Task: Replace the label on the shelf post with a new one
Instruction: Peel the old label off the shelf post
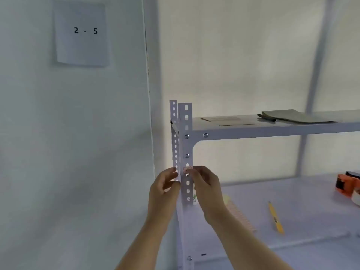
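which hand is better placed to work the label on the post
Right, probably. The right hand has its fingertips at the small reddish label on the post's front face; the left hand sits on the side flange.

Soft, dim daylight with a hazy picture

You get pale light through the translucent panel (243, 65) behind the shelf; shadows stay faint, the whole frame is slightly blurred, and straight lines bend near the edges.

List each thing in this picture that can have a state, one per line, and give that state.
Label: stuck on the shelf post, fingertips at its edges.
Shelf post: upright, bolted to the shelves.
Left hand: bare, fingers at the post's left edge.
Right hand: fingertips at the label.
Wall sheet: stuck flat, reading 2 - 5.
Pen: lying on the top shelf.
Yellow pencil: lying flat on the lower shelf.
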Demonstrator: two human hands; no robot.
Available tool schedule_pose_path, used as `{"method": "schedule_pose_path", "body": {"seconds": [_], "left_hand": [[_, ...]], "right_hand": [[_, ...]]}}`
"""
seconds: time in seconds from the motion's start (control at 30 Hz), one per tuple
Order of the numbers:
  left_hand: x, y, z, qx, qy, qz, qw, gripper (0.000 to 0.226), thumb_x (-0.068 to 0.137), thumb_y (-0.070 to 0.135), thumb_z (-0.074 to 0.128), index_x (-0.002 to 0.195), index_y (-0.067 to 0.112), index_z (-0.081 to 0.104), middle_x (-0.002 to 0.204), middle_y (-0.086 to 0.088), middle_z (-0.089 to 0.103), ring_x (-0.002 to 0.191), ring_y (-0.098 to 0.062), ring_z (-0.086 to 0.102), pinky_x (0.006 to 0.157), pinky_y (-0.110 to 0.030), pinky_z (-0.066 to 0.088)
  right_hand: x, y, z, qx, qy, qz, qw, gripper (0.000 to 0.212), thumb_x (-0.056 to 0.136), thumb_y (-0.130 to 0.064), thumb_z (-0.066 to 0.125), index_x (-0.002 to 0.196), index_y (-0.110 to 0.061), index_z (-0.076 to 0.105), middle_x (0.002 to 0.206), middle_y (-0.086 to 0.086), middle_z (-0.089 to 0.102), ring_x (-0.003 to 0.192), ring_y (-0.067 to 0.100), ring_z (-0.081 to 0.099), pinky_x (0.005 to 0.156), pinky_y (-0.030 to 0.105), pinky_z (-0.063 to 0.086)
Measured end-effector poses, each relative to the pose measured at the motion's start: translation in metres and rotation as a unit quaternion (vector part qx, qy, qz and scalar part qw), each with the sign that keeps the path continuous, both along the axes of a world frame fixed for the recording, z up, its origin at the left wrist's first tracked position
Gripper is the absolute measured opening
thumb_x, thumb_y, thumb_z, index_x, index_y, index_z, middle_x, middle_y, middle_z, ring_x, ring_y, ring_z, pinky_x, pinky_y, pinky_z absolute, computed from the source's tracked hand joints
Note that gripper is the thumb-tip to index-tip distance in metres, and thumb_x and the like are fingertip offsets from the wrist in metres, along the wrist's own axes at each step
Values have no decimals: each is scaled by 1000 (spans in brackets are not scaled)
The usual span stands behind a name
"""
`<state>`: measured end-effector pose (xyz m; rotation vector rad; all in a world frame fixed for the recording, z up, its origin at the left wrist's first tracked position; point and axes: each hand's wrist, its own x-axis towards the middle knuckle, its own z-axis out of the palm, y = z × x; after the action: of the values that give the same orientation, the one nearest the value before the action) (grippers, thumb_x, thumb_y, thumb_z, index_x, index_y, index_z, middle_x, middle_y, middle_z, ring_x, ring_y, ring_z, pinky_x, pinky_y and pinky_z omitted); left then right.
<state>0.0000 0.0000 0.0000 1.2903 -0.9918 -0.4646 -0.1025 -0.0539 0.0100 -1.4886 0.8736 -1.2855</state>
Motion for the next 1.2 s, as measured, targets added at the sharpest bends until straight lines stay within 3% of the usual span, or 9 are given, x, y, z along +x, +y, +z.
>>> {"method": "schedule_pose_path", "body": {"seconds": [0.1,0.2,0.37,0.47,0.57,0.77,0.9,1.03,1.2], "left_hand": [[2,-14,-4,-15,25,-31,999,32,93,10,62,118,29,67,111,11,76,99,-3,71,88,-24,54],[0,-21,-4,-32,49,-22,998,31,92,13,66,118,30,67,109,7,77,102,-9,72,90,-29,56],[-6,-30,3,-46,68,-6,997,30,91,16,69,116,31,67,105,4,78,96,-10,74,82,-27,58],[-8,-34,9,-53,74,0,996,28,90,12,69,112,30,67,100,4,79,87,-9,76,72,-21,57],[-8,-36,10,-53,81,-4,995,27,90,12,69,111,30,66,96,3,79,81,-8,76,66,-18,57],[-5,-35,8,-48,84,-23,995,30,91,13,70,114,30,66,96,0,80,83,-14,77,72,-22,60],[-1,-35,7,-44,74,-28,996,32,90,11,69,115,30,65,97,-1,80,86,-16,77,72,-21,58],[1,-36,8,-44,68,-33,996,34,89,9,70,115,30,65,97,-1,80,88,-16,76,71,-18,57],[2,-37,7,-48,66,-39,996,34,89,8,69,116,28,64,100,-3,80,92,-21,77,80,-28,58]], "right_hand": [[6,-4,3,35,-51,19,998,19,90,-19,61,78,-8,70,68,5,68,59,7,62,52,15,51],[8,-11,1,56,-85,54,993,16,88,-14,61,80,-1,68,83,25,69,68,18,65,62,29,54],[11,-24,0,136,-148,150,968,28,87,-14,54,100,9,62,108,38,63,86,34,66,74,42,51],[13,-31,0,158,-169,184,955,33,84,-14,49,103,11,61,111,38,63,91,36,66,77,42,48],[12,-36,-2,156,-171,207,951,29,87,-12,46,97,9,64,97,29,70,88,30,66,77,40,47],[11,-41,-2,172,-175,233,941,27,90,-9,45,96,4,68,89,16,72,82,27,64,75,39,47],[13,-45,-3,184,-176,235,938,31,88,-13,46,105,4,67,94,19,70,89,33,63,80,43,48],[13,-47,-4,177,-176,236,939,25,90,-16,48,98,-7,70,92,15,70,88,31,63,78,41,50],[7,-42,-5,174,-190,246,934,28,93,-14,48,107,3,67,99,26,68,92,32,61,85,46,45]]}}
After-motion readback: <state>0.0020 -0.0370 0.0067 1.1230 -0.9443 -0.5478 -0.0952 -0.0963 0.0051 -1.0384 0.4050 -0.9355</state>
